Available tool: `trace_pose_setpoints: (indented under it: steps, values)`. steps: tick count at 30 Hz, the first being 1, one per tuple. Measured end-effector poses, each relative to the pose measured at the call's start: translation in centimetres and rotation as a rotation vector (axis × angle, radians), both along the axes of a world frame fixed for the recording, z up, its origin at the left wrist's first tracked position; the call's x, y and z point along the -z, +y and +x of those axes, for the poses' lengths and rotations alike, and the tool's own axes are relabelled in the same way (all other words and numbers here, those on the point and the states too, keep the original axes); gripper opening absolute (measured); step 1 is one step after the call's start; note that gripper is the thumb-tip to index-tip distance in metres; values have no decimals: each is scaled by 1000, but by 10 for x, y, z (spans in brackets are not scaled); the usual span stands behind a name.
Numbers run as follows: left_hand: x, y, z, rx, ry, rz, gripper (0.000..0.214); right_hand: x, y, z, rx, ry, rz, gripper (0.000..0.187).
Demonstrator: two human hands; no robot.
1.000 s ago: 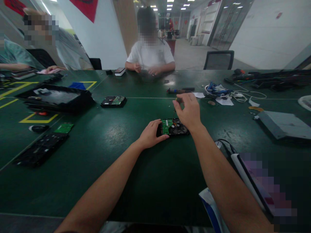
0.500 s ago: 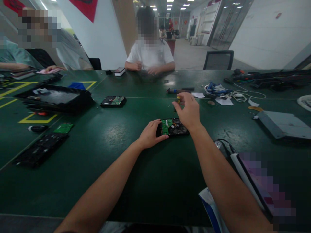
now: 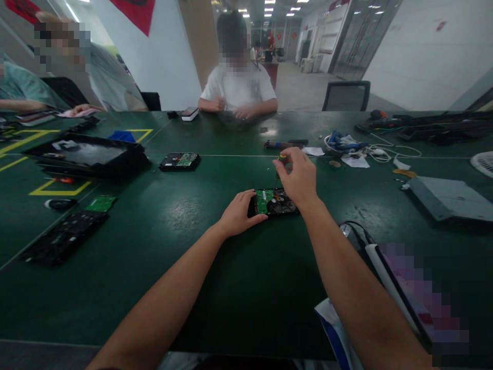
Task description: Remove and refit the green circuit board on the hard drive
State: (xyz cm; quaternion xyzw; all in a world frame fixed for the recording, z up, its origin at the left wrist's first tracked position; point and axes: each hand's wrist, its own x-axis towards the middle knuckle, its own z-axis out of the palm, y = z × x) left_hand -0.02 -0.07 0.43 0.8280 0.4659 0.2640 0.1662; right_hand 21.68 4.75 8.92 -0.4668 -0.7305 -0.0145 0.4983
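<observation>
A hard drive [image 3: 283,204] lies flat on the green table, its green circuit board [image 3: 265,199] facing up at the left end. Thumb and fingers of my left hand [image 3: 241,213] are closed round that left end, along its near and far edges. Above the drive, my right hand [image 3: 299,174] pinches a small screwdriver [image 3: 284,158] with a yellow-topped handle. The screwdriver stands nearly upright and its thin shaft reaches down to the drive, close to the board's right edge. My fingers and wrist hide part of the handle and the drive's right end.
Another hard drive [image 3: 179,161] lies further back on the left. Black trays [image 3: 84,156], a black panel [image 3: 65,239] and a green board [image 3: 100,203] are left. A grey metal case [image 3: 454,203], cables [image 3: 385,152] and a tablet-like device [image 3: 400,293] are right. A person [image 3: 239,87] sits opposite.
The screwdriver's handle has turned slightly between my right fingers, which have shifted a little. My left hand and the hard drive have stayed in place.
</observation>
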Motion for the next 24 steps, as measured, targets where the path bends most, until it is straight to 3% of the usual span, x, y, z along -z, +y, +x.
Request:
trace_pose_setpoints:
  steps: [17, 24]
  values:
    - [0, 0, -1, 3, -4, -1, 77, 1, 3, 1, 81, 4, 33, 18]
    - [1, 0, 0, 0, -2, -1, 77, 5, 5, 2, 38, 31, -3, 20]
